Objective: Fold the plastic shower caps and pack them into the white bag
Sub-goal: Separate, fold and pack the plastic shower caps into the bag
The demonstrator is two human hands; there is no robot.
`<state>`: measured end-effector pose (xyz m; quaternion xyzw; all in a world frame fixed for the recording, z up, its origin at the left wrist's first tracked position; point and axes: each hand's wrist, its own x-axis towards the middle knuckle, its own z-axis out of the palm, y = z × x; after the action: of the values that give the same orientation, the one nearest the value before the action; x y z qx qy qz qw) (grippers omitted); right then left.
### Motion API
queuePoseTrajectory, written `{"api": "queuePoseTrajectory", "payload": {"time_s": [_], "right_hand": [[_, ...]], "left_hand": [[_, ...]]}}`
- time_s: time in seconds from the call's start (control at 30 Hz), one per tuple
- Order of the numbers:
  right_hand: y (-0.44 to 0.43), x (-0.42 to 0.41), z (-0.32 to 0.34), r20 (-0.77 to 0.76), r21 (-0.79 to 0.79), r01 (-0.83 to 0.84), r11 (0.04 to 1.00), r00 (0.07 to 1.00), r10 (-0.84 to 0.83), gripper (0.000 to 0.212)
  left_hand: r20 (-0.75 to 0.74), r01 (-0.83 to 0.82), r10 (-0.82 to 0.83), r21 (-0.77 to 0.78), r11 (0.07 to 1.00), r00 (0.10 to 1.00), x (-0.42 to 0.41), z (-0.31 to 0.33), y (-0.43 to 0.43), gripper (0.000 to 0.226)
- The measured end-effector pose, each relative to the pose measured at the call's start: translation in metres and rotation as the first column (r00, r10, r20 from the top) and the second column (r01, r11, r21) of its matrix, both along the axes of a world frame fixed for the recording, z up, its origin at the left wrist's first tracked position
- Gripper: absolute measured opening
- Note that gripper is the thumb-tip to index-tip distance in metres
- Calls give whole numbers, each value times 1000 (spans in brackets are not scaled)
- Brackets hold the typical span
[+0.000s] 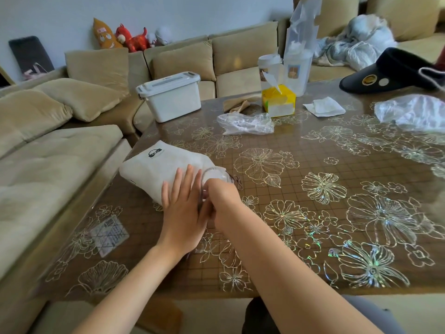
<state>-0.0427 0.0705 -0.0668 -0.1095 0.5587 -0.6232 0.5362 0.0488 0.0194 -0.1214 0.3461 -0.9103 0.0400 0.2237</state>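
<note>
white bag (159, 172) lies on the table (313, 213); left hand (183, 213) flat on it, fingers spread; right hand (222, 201) closed on clear shower cap (214, 174) at its mouth.

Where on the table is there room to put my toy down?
The big flowery middle of the table, right of the hands and the white bag, is bare. The near edge is free too. The far side is crowded: white box, crumpled plastic, yellow tissue box, black visor.
</note>
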Motion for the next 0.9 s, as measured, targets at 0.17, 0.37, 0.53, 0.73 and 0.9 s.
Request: {"api": "queuePoseTrajectory", "payload": {"time_s": [0.17, 0.37, 0.53, 0.73, 0.9], "right_hand": [[9, -13, -2, -197, 44, 88, 995, 977, -78, 14], [38, -48, -2, -500, 28, 54, 998, 866, -33, 31], [39, -116, 3, -697, 136, 136, 981, 717, -3, 26], [-23, -181, -10, -932, 350, 153, 924, 159, 327, 35], [-77, -210, -26, -910, 411, 151, 899, 120, 396, 43]], "left_hand": [[111, -22, 27, -40, 999, 994, -6, 1, -13, 78], [169, -160, 155, 19, 987, 973, -21, 4, -63, 81], [-313, -264, 265, 45, 963, 912, -76, 19, -56, 58], [-401, 331, -290, 35, 943, 869, -159, 12, -27, 31], [-567, 357, -164, 248, 901, 807, -158, -6, -46, 22]]}}
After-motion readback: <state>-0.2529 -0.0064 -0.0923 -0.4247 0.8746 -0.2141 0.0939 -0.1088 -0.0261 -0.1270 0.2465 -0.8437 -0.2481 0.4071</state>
